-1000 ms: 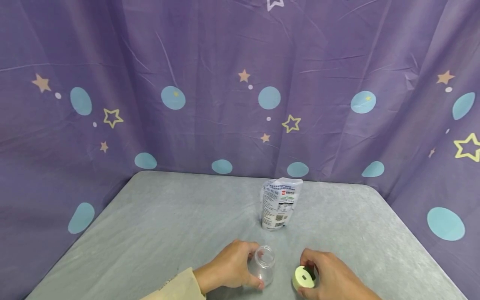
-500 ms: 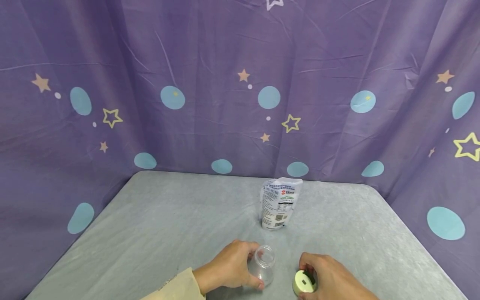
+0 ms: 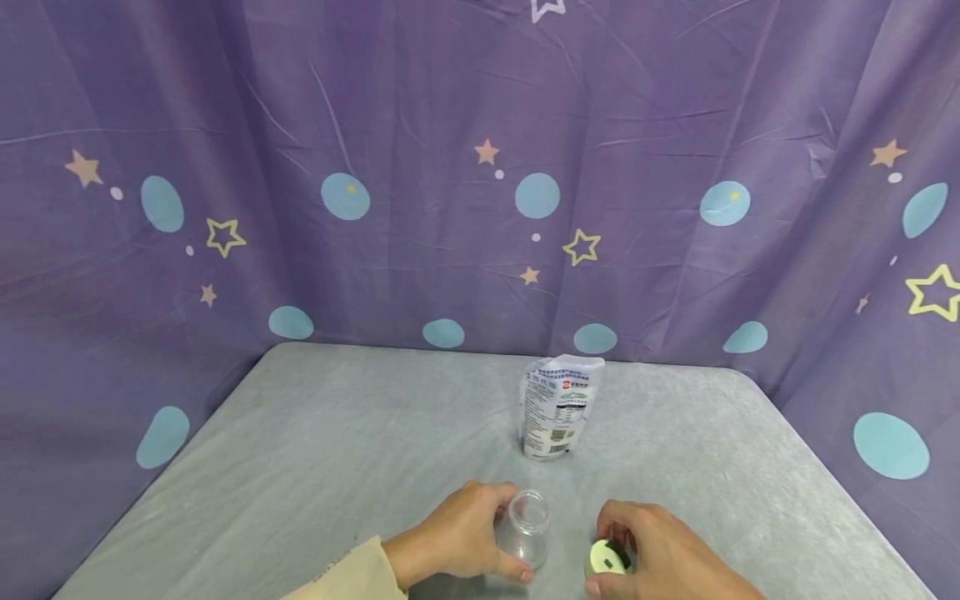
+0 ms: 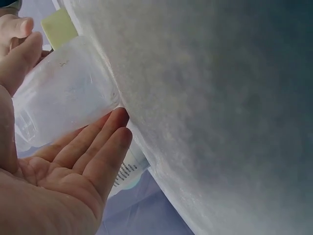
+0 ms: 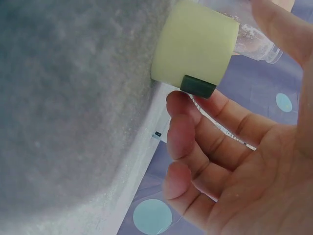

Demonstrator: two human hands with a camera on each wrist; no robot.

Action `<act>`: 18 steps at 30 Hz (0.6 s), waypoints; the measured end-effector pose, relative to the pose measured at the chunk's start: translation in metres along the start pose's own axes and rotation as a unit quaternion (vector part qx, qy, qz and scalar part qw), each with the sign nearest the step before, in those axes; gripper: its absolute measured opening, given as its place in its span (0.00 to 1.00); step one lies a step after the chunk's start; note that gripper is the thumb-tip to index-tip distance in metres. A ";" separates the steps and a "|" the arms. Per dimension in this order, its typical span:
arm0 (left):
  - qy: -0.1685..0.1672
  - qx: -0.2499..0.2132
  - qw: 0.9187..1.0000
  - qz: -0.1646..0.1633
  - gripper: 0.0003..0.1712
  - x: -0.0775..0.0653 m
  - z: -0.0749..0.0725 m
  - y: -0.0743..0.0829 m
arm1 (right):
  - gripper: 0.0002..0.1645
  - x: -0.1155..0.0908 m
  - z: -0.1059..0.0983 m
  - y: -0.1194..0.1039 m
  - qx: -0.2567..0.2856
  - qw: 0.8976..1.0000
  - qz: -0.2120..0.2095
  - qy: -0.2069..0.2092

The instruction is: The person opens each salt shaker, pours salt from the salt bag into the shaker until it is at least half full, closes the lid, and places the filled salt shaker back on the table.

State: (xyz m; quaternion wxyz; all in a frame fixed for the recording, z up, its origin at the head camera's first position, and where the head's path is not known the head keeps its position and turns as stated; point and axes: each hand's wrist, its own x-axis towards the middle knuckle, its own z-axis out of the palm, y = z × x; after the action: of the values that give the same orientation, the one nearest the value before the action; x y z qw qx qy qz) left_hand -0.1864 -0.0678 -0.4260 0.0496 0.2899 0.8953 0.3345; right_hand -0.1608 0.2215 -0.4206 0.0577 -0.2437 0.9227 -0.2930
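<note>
My left hand (image 3: 465, 529) holds a small clear bottle (image 3: 528, 529) upright on the table, thumb in front and fingers behind. In the left wrist view the clear bottle (image 4: 73, 88) leans against the fingers, apart from the palm; its open mouth has no lid on it. To its right, a pale yellow-green round lid (image 3: 606, 558) with a dark slot sits on the table. My right hand (image 3: 652, 554) surrounds this lid. From the right wrist, its fingertips show beside the lid's dark green tab (image 5: 198, 86), while the thumb stands clear of the lid (image 5: 195, 44).
A white printed stand-up pouch (image 3: 558, 408) stands behind the two hands. A grey cloth covers the table (image 3: 360, 425). Purple curtain (image 3: 420, 208) with stars and blue dots hangs along the back and both sides.
The lid, tilted in the right hand a second ago, now sits flatter on the table. The right thumb has shifted left past it. The left hand and bottle have barely moved.
</note>
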 end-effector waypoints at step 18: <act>-0.020 -0.039 0.999 0.025 0.42 -0.007 -0.021 -0.015 | 0.19 -0.002 0.000 -0.001 -0.006 0.991 -0.072 0.115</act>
State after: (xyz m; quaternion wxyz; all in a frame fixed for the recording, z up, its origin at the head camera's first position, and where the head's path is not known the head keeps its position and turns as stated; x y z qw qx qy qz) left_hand -0.1937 -0.0927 -0.4200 0.0702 0.3171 0.8727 0.3645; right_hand -0.1589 0.2216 -0.4198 -0.0711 -0.2744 0.9052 -0.3167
